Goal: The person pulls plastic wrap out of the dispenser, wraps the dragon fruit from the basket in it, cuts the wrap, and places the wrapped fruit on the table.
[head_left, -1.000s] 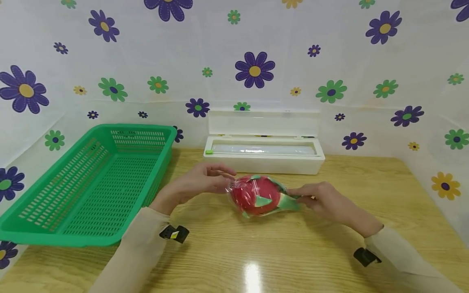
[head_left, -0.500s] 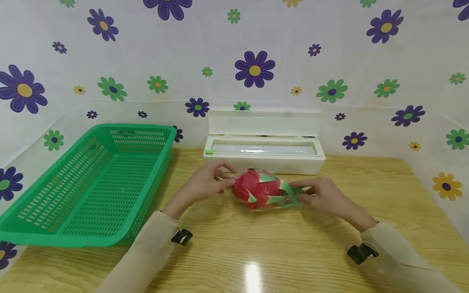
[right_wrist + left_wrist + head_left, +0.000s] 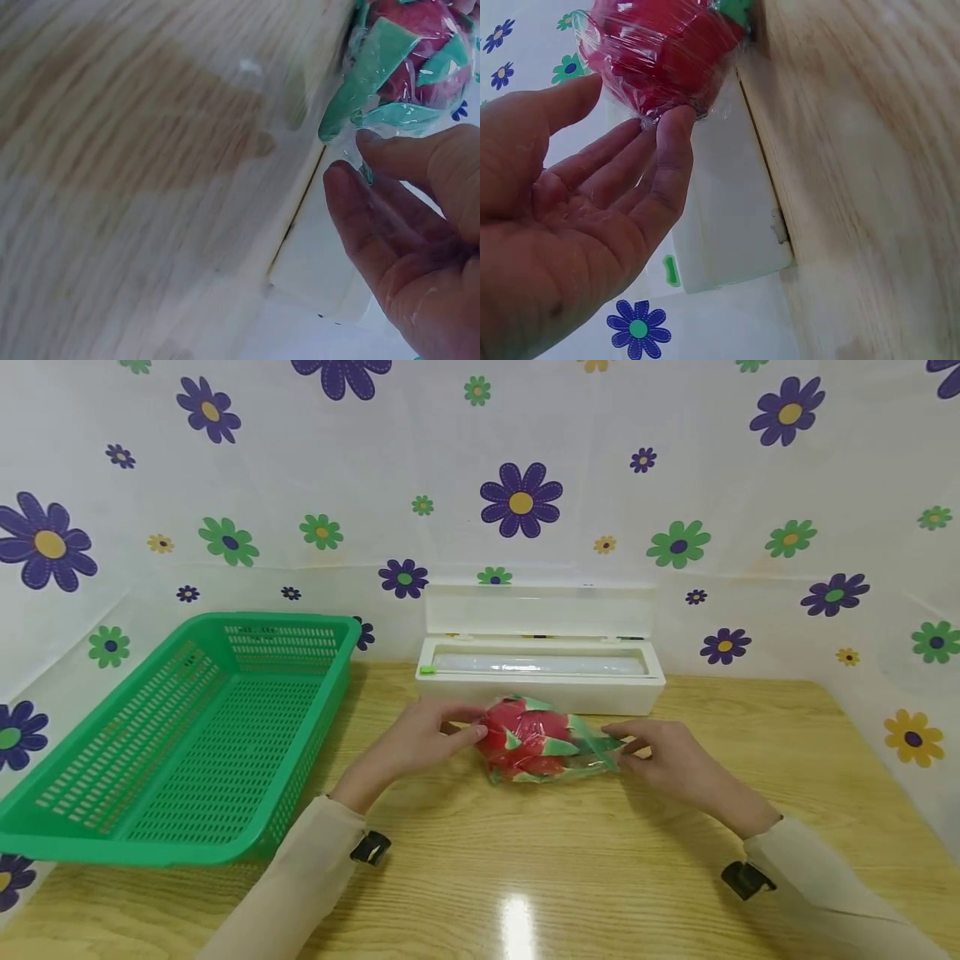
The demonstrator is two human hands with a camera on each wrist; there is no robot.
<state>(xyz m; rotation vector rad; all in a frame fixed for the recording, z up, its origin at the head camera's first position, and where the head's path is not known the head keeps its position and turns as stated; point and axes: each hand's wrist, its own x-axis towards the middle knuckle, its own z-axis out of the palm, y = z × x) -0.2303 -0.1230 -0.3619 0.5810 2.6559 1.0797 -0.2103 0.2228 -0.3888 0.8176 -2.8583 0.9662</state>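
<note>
A dragon fruit [image 3: 534, 740], red with green scales and covered in clear plastic wrap, is held between both hands just above or on the table; contact underneath is hard to tell. At its rounded end, my left hand [image 3: 422, 741] grips with the thumb on the near side. The left wrist view shows the left fingertips [image 3: 676, 124] at a gathered knot of the film. My right hand [image 3: 675, 770] pinches the other, leafy end. In the right wrist view, twisted film [image 3: 360, 154] runs between the right thumb and forefinger.
Behind the fruit lies a white cling film box [image 3: 540, 692], lid raised, with a roll of film [image 3: 536, 665] inside and a green slider [image 3: 427, 670] at its left. A green plastic basket [image 3: 225, 760] stands left on the wooden table [image 3: 480, 868]. A flowered cloth hangs behind.
The dragon fruit has turned about its long axis and shifted slightly away, toward the film box. My left hand has moved with it, its thumb coming round to the near side.
</note>
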